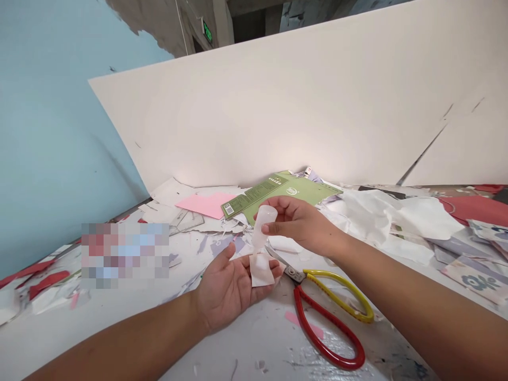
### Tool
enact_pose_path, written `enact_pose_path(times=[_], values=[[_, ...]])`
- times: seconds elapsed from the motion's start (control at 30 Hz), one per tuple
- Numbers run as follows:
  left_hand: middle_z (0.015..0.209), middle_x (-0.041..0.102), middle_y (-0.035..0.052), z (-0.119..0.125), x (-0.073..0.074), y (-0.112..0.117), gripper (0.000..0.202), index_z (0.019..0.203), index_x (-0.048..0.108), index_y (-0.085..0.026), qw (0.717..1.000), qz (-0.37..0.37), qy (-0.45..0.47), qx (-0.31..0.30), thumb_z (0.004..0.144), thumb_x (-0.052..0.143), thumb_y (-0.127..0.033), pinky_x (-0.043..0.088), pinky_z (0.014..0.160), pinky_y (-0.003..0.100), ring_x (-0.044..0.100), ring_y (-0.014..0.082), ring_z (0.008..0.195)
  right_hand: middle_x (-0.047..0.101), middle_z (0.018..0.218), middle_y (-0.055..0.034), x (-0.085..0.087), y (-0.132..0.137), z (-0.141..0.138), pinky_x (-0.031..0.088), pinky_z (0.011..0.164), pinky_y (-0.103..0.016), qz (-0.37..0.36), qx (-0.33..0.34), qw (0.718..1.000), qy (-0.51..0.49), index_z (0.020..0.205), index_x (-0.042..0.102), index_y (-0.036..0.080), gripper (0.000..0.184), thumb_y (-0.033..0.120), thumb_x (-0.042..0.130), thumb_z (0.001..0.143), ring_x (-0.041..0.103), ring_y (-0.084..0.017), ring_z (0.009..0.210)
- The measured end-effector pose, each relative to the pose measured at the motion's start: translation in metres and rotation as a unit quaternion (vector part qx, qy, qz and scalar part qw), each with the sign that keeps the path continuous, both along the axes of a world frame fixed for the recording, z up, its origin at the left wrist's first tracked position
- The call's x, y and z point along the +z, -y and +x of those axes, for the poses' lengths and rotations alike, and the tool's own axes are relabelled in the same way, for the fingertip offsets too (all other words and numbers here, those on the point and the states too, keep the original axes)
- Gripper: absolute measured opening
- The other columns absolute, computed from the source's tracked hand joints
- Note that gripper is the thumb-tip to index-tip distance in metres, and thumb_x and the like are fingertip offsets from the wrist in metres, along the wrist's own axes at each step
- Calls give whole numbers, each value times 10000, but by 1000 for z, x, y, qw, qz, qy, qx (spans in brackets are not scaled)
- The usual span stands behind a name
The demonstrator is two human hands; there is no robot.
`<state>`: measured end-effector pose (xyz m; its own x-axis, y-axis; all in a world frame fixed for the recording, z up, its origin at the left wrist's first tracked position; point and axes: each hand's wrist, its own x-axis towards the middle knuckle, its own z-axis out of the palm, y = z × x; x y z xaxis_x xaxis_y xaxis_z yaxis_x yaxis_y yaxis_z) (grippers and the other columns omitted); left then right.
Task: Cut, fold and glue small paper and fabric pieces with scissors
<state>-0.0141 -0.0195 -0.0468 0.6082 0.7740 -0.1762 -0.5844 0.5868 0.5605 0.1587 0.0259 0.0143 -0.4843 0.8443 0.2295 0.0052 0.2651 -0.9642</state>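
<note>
My right hand [297,225] pinches a translucent plastic squeeze bottle [262,227], likely glue, held upside down between thumb and fingers. Its tip points down at a small white paper piece [262,270], which lies across the fingers of my left hand [228,292]. That hand is palm up with the fingers extended. Just right of my left fingers lie scissors with red and yellow loop handles [317,312], their blades reaching up under my right wrist.
Paper scraps, white fabric, a pink sheet [206,205] and a green booklet [278,198] cover the far tabletop [254,338]. A transparent plastic set square [186,222] lies among them. A pixelated patch [125,255] hides part of the left side. A tall white board [278,106] stands behind.
</note>
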Motion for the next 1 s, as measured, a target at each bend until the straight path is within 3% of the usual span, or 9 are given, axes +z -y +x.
enact_pose_path(times=[0.87,0.93,1.0], values=[[1104,515,235,-1,-2,-2,616,1117,444,37,1000,-4,16,-1,805,371,-488,300,971,398,422,311,1140,601,824,8,-7,-1,-4,455,724,-339,27,-1,999,28,853,530,220,206,235,637,677,572,-180,816],[1112,516,239,-1,-2,-1,566,1100,463,40,1000,-1,2,1,806,400,-439,310,972,398,428,313,1139,603,825,8,-7,-1,-4,456,724,-341,27,-2,999,30,850,530,222,203,245,638,679,573,-180,814],[1116,526,231,0,-4,-1,426,1071,489,37,1000,8,-24,13,803,439,-291,319,979,391,441,300,1135,605,824,7,-7,-1,-4,457,724,-341,25,-2,999,32,850,530,224,203,247,638,680,576,-180,809]])
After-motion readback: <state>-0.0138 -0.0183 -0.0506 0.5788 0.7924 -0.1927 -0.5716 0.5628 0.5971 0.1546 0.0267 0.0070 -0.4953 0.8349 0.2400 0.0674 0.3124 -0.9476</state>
